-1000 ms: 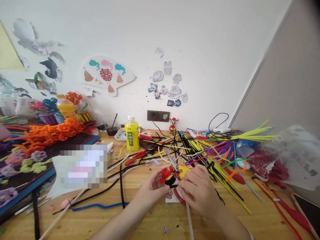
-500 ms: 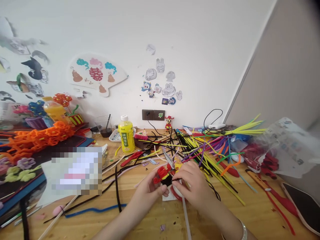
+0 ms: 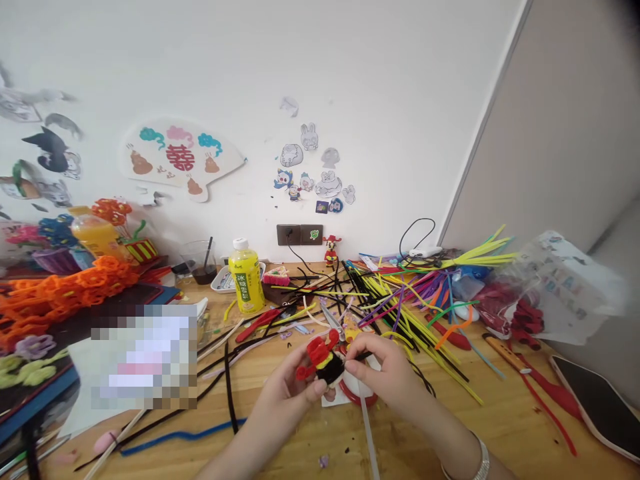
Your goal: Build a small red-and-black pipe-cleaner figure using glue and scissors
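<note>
My left hand is closed on a small fuzzy pipe-cleaner figure with a red top, a yellow band and a black part, a pale edge showing below. My right hand is at the figure's right side, thumb and fingers pinched on a short black strand beside the black part. Whether that strand is joined to the figure is hidden by the fingers. Beneath the hands lie scissors with red handles, blades pointing away. A pale flat strip runs from under my right hand towards me.
A yellow drink bottle stands behind on the left. Loose yellow and black pipe cleaners spread to the right, near a phone. A finished-looking red-hatted figure stands by the wall. Orange pipe-cleaner flowers lie at left.
The view has shifted slightly. My left hand has turned the figure a little, showing more of its red top and black part. My right hand keeps its pinch beside it.
</note>
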A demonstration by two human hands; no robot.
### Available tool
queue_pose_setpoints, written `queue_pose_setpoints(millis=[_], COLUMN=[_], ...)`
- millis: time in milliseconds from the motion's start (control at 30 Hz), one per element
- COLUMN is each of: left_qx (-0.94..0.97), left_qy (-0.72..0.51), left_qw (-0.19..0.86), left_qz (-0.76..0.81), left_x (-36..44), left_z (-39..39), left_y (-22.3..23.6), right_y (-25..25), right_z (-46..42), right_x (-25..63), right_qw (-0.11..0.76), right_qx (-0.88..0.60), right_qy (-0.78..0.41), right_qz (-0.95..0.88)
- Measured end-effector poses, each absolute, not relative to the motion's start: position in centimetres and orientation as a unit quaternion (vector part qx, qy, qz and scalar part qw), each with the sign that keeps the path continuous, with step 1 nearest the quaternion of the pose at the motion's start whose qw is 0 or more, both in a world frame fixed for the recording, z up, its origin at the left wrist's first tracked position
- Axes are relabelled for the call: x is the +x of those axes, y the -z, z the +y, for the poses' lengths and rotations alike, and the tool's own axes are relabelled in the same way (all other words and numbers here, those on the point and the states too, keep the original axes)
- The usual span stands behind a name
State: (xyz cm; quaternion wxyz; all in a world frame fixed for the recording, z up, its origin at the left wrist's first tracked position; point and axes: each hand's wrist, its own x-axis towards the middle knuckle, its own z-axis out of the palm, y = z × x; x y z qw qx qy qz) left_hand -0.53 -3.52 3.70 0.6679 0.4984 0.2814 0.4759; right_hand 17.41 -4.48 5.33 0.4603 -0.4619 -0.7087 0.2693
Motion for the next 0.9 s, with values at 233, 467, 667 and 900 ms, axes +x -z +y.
queue_pose_setpoints(millis=[233, 467, 667, 900], left_qx=[0.504, 0.511, 0.521, 0.557], left_qy=[-0.487, -0.466, -0.462, -0.424], left_qw=[0.666, 0.675, 0.663, 0.657], left_qz=[0.255, 0.255, 0.275, 0.279], left_x=[-0.9, -1.0, -1.0, -1.2], left_z=[-3.6, -3.8, -3.7, -3.6], left_y=[-3.6, -3.8, -4.1, -4.0], right_y=[-5.0, -4.5, -4.1, -3.9], right_z=[-4.6, -4.4, -4.3, -4.0], right_x=[17.3, 17.2, 17.0, 17.3], right_qw=[0.468, 0.47, 0.494, 0.497], right_qx=[-0.463, -0.433, -0.413, -0.418], right_qy=[-0.338, -0.433, -0.458, -0.446], right_qz=[-0.672, -0.636, -0.613, -0.616])
